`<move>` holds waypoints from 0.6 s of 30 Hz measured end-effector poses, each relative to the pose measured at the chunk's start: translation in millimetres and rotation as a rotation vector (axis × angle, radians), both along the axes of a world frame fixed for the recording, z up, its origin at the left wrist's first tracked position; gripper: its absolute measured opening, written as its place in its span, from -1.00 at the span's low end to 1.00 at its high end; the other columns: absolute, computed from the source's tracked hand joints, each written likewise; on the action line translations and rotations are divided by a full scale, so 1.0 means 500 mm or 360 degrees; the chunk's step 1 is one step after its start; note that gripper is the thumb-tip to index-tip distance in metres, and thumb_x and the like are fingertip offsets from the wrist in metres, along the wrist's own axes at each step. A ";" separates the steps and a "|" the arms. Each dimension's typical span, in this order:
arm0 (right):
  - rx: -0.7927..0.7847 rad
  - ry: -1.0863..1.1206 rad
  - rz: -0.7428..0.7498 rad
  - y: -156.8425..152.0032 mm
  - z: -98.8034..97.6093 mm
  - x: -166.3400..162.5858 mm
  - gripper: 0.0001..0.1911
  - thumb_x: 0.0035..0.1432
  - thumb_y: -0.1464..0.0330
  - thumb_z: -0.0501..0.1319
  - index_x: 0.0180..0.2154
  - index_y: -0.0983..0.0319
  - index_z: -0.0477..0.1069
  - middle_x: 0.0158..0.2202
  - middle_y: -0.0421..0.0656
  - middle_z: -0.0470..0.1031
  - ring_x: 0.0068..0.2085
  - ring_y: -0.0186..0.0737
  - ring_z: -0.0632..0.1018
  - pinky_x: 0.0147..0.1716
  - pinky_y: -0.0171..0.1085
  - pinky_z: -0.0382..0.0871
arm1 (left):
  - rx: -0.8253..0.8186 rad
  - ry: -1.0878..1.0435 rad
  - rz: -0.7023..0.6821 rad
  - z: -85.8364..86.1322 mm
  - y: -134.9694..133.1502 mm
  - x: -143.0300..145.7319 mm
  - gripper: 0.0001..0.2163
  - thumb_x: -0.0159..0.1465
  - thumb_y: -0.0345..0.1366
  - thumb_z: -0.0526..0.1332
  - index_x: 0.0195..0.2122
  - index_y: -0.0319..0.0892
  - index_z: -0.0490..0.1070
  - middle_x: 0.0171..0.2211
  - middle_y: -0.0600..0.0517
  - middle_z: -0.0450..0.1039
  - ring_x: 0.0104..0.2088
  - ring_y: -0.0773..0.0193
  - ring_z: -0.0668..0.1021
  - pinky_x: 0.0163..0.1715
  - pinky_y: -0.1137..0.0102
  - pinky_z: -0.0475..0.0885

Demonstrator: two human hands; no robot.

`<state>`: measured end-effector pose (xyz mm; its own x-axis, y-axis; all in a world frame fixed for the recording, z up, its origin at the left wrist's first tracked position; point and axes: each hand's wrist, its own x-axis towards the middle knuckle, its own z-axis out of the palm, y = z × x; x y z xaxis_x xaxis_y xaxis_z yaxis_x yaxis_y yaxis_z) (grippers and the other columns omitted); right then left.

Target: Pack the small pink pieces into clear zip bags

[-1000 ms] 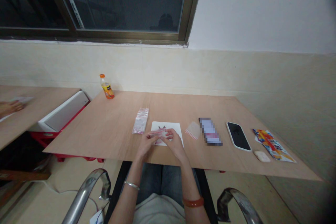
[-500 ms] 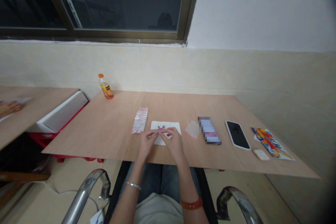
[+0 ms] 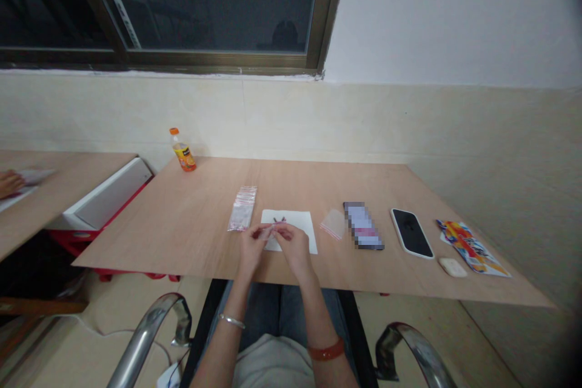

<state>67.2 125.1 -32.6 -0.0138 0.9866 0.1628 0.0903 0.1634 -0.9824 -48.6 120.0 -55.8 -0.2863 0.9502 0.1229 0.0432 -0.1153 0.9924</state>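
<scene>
Over a white sheet of paper [image 3: 307,233], my left hand [image 3: 253,248] and my right hand [image 3: 294,250] meet with fingertips pinched together. Between them is a small clear plastic bag [image 3: 267,233] with a pinkish tint, mostly covered by the fingers. A few small dark pieces [image 3: 279,219] lie on the paper just beyond my fingertips; their kind is too small to tell. Left of the paper lies a stack of clear zip bags [image 3: 242,208] with red lines. A single clear zip bag [image 3: 333,224] is flat on the table to the right.
On the wooden table [image 3: 159,224], a phone with a blurred screen [image 3: 364,226], a white-edged phone [image 3: 411,233], a white case [image 3: 452,267] and a colourful packet [image 3: 473,247] lie at right. An orange drink bottle [image 3: 184,151] stands back left. Another person's hand [image 3: 10,183] rests at far left.
My right hand has shifted slightly left and its fingers have drawn in, uncovering more of the paper's right side. The other person's hand at far left has moved left.
</scene>
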 end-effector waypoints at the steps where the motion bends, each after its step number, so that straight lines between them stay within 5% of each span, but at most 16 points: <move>1: 0.0016 0.0004 -0.0014 0.001 -0.004 -0.002 -0.89 -0.07 0.39 0.21 -0.44 0.23 0.51 -0.39 -0.12 0.57 -0.36 -0.16 0.55 -0.29 -0.21 0.43 | 0.0003 -0.0013 0.0004 0.003 -0.001 0.001 -0.80 0.03 -0.26 0.27 -0.37 -0.25 0.54 -0.43 -0.06 0.56 -0.41 0.21 0.54 -0.42 0.41 0.41; 11: 0.0297 -0.0265 -0.0230 0.006 0.001 0.005 -0.84 0.05 0.34 0.17 -0.38 0.23 0.51 -0.27 -0.07 0.46 -0.25 -0.18 0.49 -0.41 -0.31 0.39 | 0.0023 -0.0050 0.0052 0.004 0.002 -0.025 -0.79 0.01 -0.23 0.28 -0.41 -0.29 0.52 -0.47 -0.04 0.53 -0.47 0.29 0.50 -0.46 0.45 0.38; 18: 0.0130 -0.1068 -0.0323 0.045 -0.043 0.034 -0.87 0.04 0.40 0.20 -0.37 0.24 0.54 -0.30 -0.05 0.48 -0.22 -0.14 0.46 -0.21 -0.26 0.29 | 0.0035 0.0025 0.0181 0.007 0.001 -0.058 -0.83 -0.01 -0.27 0.28 -0.44 -0.29 0.49 -0.47 -0.01 0.52 -0.43 0.28 0.50 -0.39 0.43 0.37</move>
